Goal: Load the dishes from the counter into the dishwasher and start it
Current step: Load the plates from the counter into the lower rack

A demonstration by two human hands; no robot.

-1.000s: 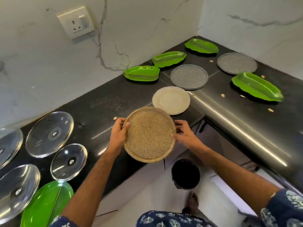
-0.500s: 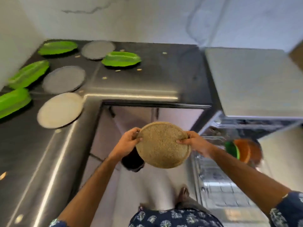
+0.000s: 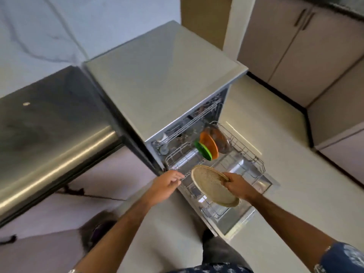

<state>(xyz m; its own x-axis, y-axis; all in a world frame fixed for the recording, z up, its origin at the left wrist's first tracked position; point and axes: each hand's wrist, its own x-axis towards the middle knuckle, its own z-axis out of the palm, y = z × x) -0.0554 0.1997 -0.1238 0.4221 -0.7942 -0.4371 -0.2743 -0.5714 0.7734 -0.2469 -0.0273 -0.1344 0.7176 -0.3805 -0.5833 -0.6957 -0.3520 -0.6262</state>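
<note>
My right hand grips the rim of a round tan speckled plate, tilted on edge above the pulled-out lower rack of the open dishwasher. My left hand is off the plate, fingers loosely curled, at the rack's near left edge; whether it touches the wire is unclear. In the rack stand a green dish, an orange plate and a brown plate, all upright at the far end.
The black counter runs along the left with a crumb on it. The dishwasher door lies open over the floor by my feet. Beige cabinets stand at the right. A dark round bin sits on the floor.
I have turned right from the counter to the dishwasher. My left hand has let go of the tan plate; the right hand alone carries it, tilted, over the lower rack.
</note>
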